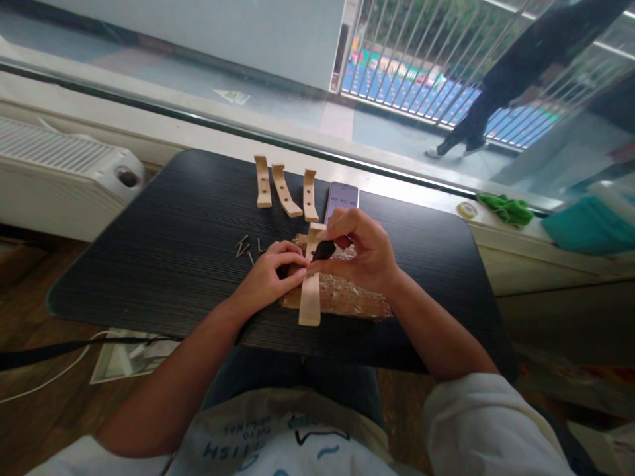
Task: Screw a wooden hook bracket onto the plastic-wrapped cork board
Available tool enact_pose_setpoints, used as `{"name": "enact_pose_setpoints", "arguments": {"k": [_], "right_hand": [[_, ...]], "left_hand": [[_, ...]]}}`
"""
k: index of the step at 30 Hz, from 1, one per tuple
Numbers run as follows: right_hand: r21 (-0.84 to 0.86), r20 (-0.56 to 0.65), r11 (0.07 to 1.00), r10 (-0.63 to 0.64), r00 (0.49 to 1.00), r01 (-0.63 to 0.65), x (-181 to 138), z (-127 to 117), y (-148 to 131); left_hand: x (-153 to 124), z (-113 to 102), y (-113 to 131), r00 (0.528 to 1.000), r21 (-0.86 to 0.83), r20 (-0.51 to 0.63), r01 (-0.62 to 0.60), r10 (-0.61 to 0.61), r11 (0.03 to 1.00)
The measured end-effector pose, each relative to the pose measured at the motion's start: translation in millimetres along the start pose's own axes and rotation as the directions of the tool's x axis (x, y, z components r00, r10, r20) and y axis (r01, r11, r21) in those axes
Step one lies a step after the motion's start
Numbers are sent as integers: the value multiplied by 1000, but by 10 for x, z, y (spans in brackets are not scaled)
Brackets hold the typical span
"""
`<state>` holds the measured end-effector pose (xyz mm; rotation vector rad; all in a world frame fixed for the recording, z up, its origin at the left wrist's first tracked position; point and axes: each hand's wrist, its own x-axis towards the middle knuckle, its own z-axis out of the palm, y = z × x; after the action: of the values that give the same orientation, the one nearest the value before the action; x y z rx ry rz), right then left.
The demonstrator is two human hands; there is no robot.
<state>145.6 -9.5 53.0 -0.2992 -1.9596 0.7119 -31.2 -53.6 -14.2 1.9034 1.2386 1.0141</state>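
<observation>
A light wooden hook-shaped piece with holes lies across a brown block wrapped in clear plastic. My left hand is closed at the left edge of this piece, thumb and fingers pressed to its middle. In my right hand is a short black tool handle, pinched between thumb and fingers and slanting down over the wood. The tool's tip is hidden by the fingers, so its exact kind does not show. Several loose screws lie on the table left of my left hand.
Three more holed wooden pieces stand in a row toward the back of the black table. Beside them lies a phone with its screen lit. The windowsill holds a tape roll and a green cloth. A radiator is at left.
</observation>
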Motion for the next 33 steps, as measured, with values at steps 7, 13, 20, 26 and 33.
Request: {"name": "enact_pose_setpoints", "arguments": {"k": [7, 13, 20, 26, 33], "right_hand": [[-10, -6, 1000, -4, 1000, 4, 0, 28, -29], [-19, 31, 997, -74, 997, 74, 9, 23, -18], [6, 50, 991, -131, 990, 131, 17, -8, -20], [-16, 198, 995, -96, 975, 101, 45, -106, -83], [-63, 272, 996, -46, 961, 66, 63, -171, -160]], "left_hand": [[-4, -4, 0, 1000, 6, 8, -10, 10, 1000], [-3, -2, 2, 1000, 13, -1, -6, 6, 1000], [-6, 10, -27, 999, 16, -15, -41, 41, 999], [-9, 18, -29, 997, 21, -44, -57, 58, 998], [-22, 26, -28, 1000, 25, -25, -8, 8, 1000]]}}
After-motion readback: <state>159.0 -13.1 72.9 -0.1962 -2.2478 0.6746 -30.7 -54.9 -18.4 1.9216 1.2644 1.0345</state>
